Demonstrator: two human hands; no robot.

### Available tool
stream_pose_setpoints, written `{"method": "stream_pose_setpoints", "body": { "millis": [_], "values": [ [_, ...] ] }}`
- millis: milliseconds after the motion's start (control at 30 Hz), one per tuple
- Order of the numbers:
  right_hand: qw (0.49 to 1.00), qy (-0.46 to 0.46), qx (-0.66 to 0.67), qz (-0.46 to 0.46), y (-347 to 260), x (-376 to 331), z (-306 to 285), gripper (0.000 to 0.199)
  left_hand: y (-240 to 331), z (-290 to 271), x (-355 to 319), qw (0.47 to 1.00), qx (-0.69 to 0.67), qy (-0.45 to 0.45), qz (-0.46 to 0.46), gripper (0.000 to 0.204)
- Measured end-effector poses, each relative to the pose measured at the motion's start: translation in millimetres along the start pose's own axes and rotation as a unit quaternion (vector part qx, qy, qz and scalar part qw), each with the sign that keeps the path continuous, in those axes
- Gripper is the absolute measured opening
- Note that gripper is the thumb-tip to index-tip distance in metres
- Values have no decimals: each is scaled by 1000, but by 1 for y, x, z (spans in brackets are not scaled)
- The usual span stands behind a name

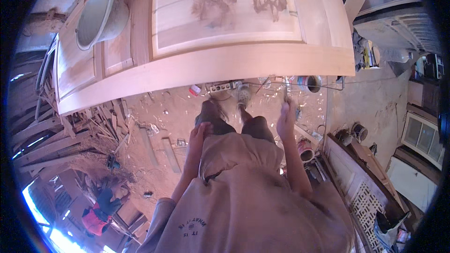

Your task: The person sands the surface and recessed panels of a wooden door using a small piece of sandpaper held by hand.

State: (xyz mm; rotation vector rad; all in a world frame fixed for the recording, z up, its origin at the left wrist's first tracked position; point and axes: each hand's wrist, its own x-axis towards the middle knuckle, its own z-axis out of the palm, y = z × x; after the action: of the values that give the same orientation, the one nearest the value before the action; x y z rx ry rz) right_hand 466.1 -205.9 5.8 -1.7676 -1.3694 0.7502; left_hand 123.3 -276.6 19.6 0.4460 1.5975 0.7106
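Observation:
A pale wooden door panel (225, 58) lies across the far side, with brown smears (213, 0) of filler or stain on its raised field. At its left end a whitish bucket (96, 16) rests tipped toward me. My left hand (200, 130) hangs beside my left thigh, holding nothing I can see, its fingers loosely apart. Below the panel's near edge, my right hand (285, 119) is closed around a slim tool (287, 89) that points away from me. Its exact kind is too small to make out.
Scrap wood (79, 133) is piled on the left. A person in red (96, 218) crouches at the lower left. A power strip (221, 87) and an open can (310, 83) are under the panel. Another can (305, 152) and leaning panels (349, 173) stand to my right.

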Motion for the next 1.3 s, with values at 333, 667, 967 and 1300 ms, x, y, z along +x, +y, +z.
{"method": "stream_pose_setpoints", "body": {
  "millis": [333, 667, 967, 1300],
  "values": [
    [937, 33, 322, 129, -5, 57, 103, 35, -4, -9, -23, 994, -98, 41, -26, 39],
    [960, -126, -145, 202, 200, -113, 41, 41, 7, -35, -42, 999, -13, 30, -11, 39],
    [955, -175, -219, 100, -29, 75, -152, 50, -19, -29, -6, 997, -56, 49, -15, 41],
    [822, -408, -369, -149, -144, 168, -42, 48, -4, -83, -17, 985, -131, 112, -15, 45]
  ]
}}
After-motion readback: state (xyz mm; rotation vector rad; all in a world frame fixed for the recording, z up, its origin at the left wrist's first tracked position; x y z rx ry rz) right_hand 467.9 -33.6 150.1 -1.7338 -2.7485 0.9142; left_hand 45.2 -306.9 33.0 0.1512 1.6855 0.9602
